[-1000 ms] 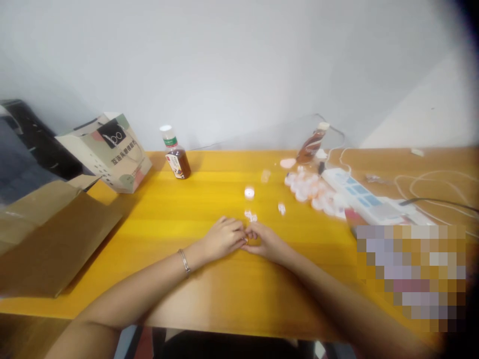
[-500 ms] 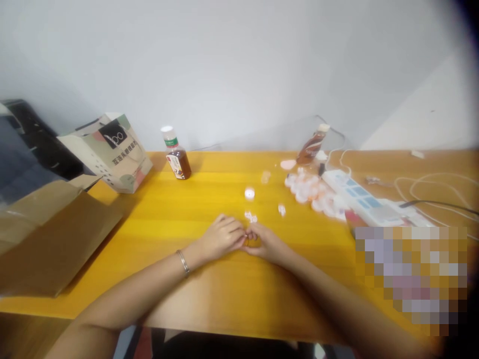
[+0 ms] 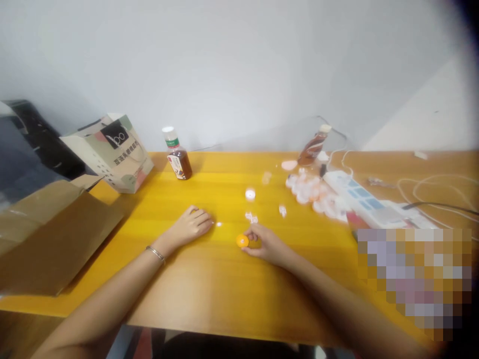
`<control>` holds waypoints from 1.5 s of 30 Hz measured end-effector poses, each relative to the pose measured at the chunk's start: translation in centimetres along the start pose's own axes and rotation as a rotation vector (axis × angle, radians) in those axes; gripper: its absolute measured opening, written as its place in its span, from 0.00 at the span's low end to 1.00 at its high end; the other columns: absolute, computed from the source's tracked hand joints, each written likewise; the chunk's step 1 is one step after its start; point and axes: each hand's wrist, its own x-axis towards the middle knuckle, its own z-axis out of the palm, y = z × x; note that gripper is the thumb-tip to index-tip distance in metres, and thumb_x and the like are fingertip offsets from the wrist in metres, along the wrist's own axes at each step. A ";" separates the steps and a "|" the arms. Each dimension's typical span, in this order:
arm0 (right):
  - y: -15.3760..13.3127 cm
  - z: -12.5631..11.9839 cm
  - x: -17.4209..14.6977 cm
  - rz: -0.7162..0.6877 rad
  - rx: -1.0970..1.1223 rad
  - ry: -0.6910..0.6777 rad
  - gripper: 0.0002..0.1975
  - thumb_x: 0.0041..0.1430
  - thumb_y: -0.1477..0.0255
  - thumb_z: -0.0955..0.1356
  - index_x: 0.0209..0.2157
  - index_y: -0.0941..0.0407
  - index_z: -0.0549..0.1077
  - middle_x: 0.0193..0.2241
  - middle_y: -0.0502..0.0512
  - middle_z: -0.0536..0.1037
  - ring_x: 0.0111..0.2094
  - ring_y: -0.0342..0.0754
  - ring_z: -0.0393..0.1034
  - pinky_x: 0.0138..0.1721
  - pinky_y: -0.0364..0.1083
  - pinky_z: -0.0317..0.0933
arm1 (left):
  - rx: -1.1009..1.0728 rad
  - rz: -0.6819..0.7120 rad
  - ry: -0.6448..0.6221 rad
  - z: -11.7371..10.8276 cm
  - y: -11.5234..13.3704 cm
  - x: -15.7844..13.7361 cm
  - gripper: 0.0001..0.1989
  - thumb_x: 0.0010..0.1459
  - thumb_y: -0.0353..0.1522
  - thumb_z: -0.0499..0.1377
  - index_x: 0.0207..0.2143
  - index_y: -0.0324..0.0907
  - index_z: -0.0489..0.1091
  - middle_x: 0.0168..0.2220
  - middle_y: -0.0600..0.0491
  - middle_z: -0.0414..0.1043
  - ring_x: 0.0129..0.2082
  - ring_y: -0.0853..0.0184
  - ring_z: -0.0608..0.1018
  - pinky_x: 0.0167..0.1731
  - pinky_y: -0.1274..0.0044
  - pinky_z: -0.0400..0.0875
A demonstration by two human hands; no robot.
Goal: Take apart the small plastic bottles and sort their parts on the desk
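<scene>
Between the thumb and fingers of my right hand (image 3: 267, 243) is a small round orange disc (image 3: 242, 241) with a pale spot in its middle. My left hand (image 3: 190, 226) rests low over the table to the left, fingers curled together; whatever is in them, if anything, is hidden. Just right of its fingertips lies a tiny white bit (image 3: 219, 224). Beyond my right hand are small white patterned pieces (image 3: 251, 218), another white piece (image 3: 282, 211) and a round white disc (image 3: 250, 194), all too blurred to name.
A cardboard box (image 3: 56, 239) and a paper bag (image 3: 119, 154) stand at left. A capped drink bottle (image 3: 178, 159) is upright at the back; another bottle (image 3: 313, 147) leans at right. Beside it are pale round items (image 3: 312, 189), a power strip (image 3: 359, 192) and white cables (image 3: 430, 182).
My left hand has parted from my right hand and moved left. The orange disc now shows in my right hand, which stays in nearly the same place. The tiny white bit has come into sight.
</scene>
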 end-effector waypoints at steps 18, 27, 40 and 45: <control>0.4 0.3 0.0 -0.036 0.000 0.020 0.08 0.46 0.72 0.69 0.29 0.55 0.65 0.24 0.48 0.66 0.26 0.42 0.60 0.28 0.42 0.58 | -0.366 -0.008 -0.083 -0.9 5.7 5.8 0.11 0.62 0.36 0.49 0.35 0.42 0.68 0.32 0.53 0.70 0.34 0.70 0.69 0.34 0.76 0.55; 0.4 0.3 0.1 -0.056 0.005 0.028 0.09 0.46 0.73 0.69 0.29 0.55 0.64 0.24 0.48 0.65 0.26 0.42 0.60 0.28 0.42 0.58 | -0.170 0.167 -0.004 -0.9 5.6 5.8 0.10 0.63 0.28 0.46 0.35 0.39 0.67 0.30 0.52 0.70 0.32 0.69 0.68 0.34 0.74 0.56; 1.0 0.6 0.1 -0.064 0.045 0.028 0.07 0.45 0.74 0.67 0.29 0.55 0.65 0.23 0.47 0.64 0.26 0.43 0.61 0.28 0.42 0.59 | -0.101 0.317 0.054 -0.5 5.8 5.4 0.09 0.61 0.24 0.47 0.34 0.37 0.66 0.33 0.47 0.70 0.33 0.68 0.71 0.34 0.73 0.60; 1.2 0.6 0.1 -0.084 0.036 0.033 0.07 0.46 0.73 0.67 0.29 0.55 0.64 0.23 0.47 0.64 0.26 0.43 0.61 0.28 0.42 0.59 | -0.170 0.241 0.051 -0.2 5.6 5.4 0.09 0.62 0.26 0.47 0.36 0.38 0.66 0.34 0.50 0.71 0.34 0.69 0.70 0.35 0.73 0.59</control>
